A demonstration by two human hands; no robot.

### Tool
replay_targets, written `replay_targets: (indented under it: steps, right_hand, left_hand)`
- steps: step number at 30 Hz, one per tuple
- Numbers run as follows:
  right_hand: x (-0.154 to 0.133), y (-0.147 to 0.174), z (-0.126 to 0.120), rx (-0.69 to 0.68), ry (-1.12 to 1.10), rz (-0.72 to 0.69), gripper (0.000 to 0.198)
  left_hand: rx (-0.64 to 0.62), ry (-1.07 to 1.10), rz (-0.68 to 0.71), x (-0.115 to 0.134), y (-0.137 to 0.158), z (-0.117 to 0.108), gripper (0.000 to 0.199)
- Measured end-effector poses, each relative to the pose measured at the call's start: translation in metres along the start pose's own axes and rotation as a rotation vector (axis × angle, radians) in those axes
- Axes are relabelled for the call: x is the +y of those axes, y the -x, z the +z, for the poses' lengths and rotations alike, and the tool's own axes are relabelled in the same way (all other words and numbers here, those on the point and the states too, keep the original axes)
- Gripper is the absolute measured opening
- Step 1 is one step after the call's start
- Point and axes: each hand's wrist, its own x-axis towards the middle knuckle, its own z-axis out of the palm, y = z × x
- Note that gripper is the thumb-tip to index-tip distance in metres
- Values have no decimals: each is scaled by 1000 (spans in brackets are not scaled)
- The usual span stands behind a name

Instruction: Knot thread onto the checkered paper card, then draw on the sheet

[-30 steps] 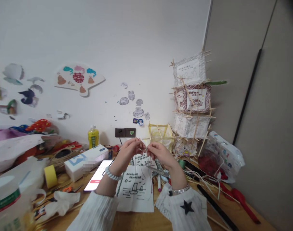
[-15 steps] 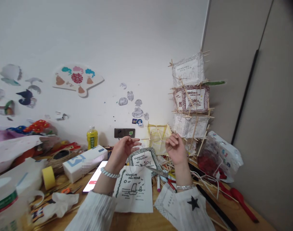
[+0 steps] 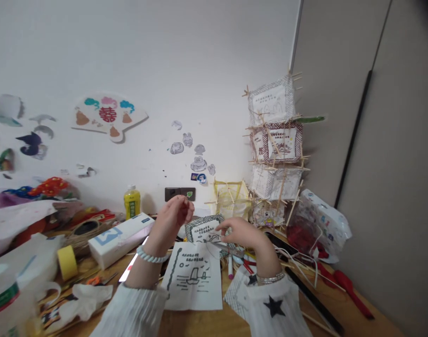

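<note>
My left hand (image 3: 175,216) is raised over the desk with its fingers curled closed; whatever may be in them is hidden. Lower and to the right, my right hand (image 3: 242,231) points leftward with bent fingers slightly apart, and nothing shows between them. Its fingertips are in front of a drawing with a dark checkered border (image 3: 203,229). A faint thin line, perhaps thread, curves below the hands. A white sheet with a sailboat drawing (image 3: 195,281) lies between my forearms. Scissors (image 3: 231,249) are partly hidden beneath my right hand.
A tiered stick frame with paper panels (image 3: 280,142) stands at the back right, beside a smaller yellow one (image 3: 231,199). To the left are a tissue box (image 3: 121,238), yellow tape (image 3: 67,263) and a drink bottle (image 3: 132,203). White cables (image 3: 298,262) run along the right.
My right hand has come down and left, its fingers loosening from a closed curl to point leftward. My left hand's fingers, spread before, have curled in. The view has shifted slightly.
</note>
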Motion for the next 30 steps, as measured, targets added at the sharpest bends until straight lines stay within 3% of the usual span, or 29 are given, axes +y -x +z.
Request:
replay_targets:
  steps: [6,9,13,21,27,30]
  right_hand:
    - [3,1,2,18,149,141,25]
    - [2,-1,1,60,114,100,17]
    - [-3,-5,1,177,40,-28,16]
    - [-11,-13,6,319,-212,-36,15]
    - [-11,-14,7,331,-431,-5,12]
    - [-10,-15,6,348,-543,28,12]
  left_hand:
    - [67,-565,15,4,0,-7,26]
    - [38,-833,39,-1,-3,-11,25]
    - [-28,-1014,24,-15,-6,-16,25]
    - [-391,-940,-138,-38,-8,-26,27]
    - [-439,-918,-133,-35,-10,-33,30]
    - [-402,-914,-145,-31,-10,-38,31]
